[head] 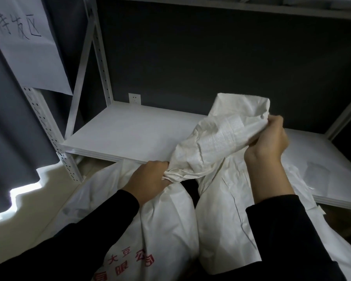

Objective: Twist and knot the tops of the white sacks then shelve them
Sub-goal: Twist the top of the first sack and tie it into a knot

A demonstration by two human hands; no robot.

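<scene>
One paper sheet point(22, 37) with handwritten characters hangs at far left against a dark curtain, beside a perforated metal upright point(49, 134). Next comes the smooth white shelf board point(126, 134), with one wall socket point(134, 98) above its back edge. Two plump white woven sacks stand side by side below the board's front edge. The left grip point(150, 177), black-sleeved and knuckles up, is clenched round the bunched, rope-like neck point(176, 175) just above the left sack point(164, 226), which bears red print. From there the crinkled loose top point(217, 138) flares up and rightward over the shelf, where the right grip point(270, 138) pinches its edge, wrist raised. The right sack point(221, 220), creased and unprinted, stands under that forearm.
</scene>
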